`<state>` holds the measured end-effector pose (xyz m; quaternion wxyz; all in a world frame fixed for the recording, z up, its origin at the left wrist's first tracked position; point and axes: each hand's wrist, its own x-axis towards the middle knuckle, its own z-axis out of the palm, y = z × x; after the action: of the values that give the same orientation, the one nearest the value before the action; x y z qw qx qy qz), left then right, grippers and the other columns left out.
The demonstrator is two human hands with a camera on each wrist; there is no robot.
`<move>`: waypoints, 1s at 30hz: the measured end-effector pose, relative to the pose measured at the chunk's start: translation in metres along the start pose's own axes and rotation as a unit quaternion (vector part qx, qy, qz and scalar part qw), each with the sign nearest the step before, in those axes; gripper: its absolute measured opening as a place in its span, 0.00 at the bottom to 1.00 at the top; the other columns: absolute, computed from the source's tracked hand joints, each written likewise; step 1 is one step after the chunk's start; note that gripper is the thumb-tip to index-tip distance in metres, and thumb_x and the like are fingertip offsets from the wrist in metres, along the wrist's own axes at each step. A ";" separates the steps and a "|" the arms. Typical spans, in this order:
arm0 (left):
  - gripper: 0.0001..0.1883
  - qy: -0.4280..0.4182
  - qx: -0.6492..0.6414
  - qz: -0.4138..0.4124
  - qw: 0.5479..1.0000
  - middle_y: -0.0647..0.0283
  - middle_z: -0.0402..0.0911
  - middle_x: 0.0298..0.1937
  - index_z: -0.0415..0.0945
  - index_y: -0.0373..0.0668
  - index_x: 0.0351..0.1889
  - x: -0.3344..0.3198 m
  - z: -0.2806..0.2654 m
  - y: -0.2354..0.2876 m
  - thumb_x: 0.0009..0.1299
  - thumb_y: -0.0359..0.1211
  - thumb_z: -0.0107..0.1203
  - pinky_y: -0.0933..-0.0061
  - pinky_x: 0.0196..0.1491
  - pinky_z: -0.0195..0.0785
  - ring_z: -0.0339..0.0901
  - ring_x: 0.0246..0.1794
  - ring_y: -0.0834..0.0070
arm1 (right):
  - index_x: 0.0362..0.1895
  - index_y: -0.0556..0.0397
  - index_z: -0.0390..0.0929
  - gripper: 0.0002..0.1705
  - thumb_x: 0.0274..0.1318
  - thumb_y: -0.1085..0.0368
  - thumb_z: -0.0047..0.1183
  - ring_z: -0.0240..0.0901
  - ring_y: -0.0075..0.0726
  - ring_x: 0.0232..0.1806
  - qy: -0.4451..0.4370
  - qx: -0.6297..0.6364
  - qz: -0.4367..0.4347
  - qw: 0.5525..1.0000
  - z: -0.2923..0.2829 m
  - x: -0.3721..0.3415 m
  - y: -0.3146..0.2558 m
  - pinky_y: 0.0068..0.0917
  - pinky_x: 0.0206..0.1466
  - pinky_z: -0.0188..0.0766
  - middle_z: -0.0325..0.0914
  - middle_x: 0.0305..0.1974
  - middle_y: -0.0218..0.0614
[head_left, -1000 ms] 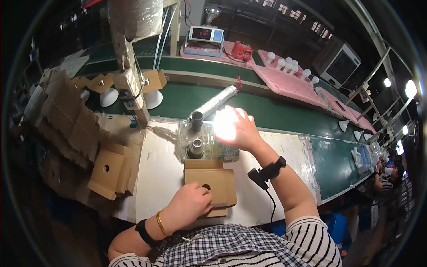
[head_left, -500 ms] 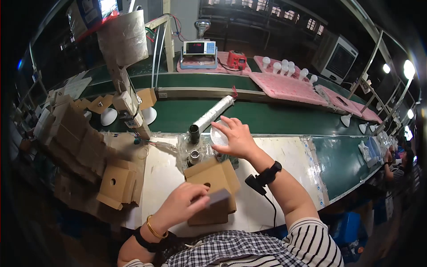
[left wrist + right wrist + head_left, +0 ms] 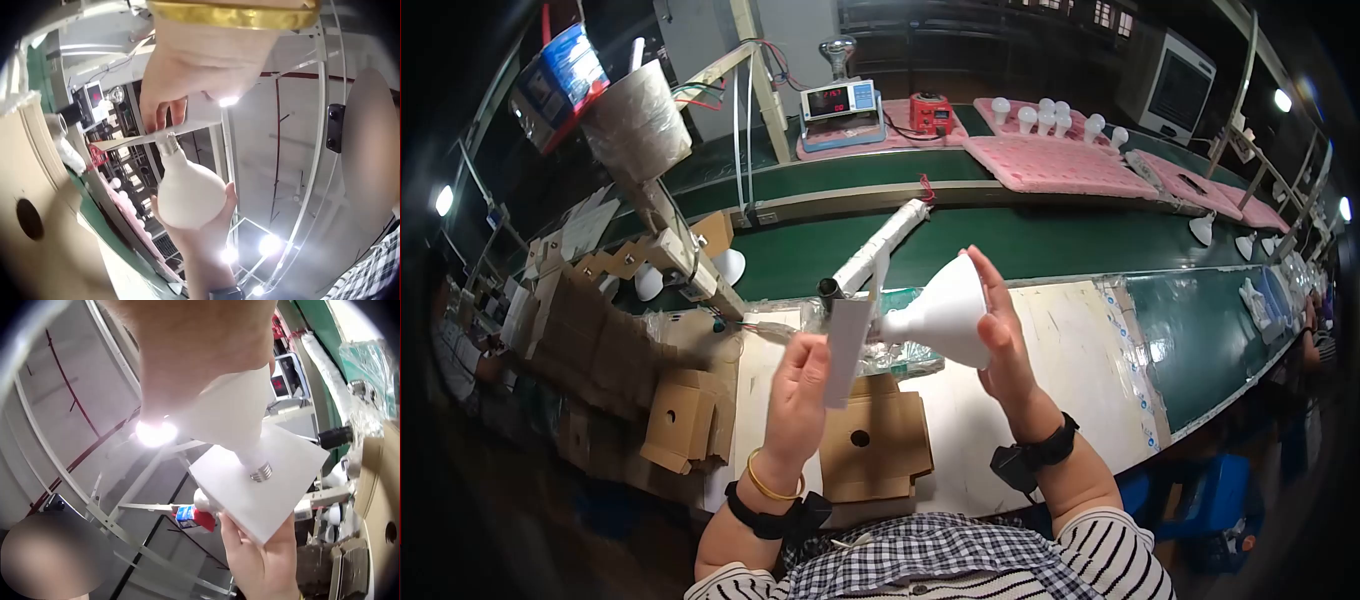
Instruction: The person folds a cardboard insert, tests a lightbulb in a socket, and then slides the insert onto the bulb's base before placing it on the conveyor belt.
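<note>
My right hand grips a white reflector bulb around its wide front, the bulb lying sideways and unlit. Its metal screw base points at a folded white card. That card is pinched in my left hand, held up over the bench. In the right wrist view the base overlaps the card's white face. Below both hands lies an open brown cardboard box with a round hole. Behind the card, a dark tube end shows at the end of a silvery wrapped bar.
Another holed box stands left, beside stacked cardboard. A post with a wrapped top rises at left. Across the green belt are a digital meter, a red device and several bulbs on pink foam.
The bulb was lit at the fixture, then went dark, and my right hand has lifted and tipped it sideways. My left hand has raised the white card from the box up to the bulb's base.
</note>
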<state>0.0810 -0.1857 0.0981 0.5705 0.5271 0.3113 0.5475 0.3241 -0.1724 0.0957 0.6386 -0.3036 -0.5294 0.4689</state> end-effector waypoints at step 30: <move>0.08 0.020 0.673 0.118 0.730 0.49 0.82 0.43 0.81 0.40 0.41 0.279 -0.155 -0.096 0.67 0.27 0.54 0.58 0.55 0.69 0.77 0.48 0.52 | 0.58 0.51 0.76 0.26 0.56 0.57 0.59 0.60 0.46 0.68 0.038 -0.660 0.033 0.750 -0.158 0.007 0.138 0.46 0.65 0.58 0.69 0.63 0.39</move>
<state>0.0225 0.1353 0.0302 -0.0087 0.7941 0.5453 0.2684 0.4379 -0.0967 -0.0638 0.2827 -0.6843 -0.6721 0.0117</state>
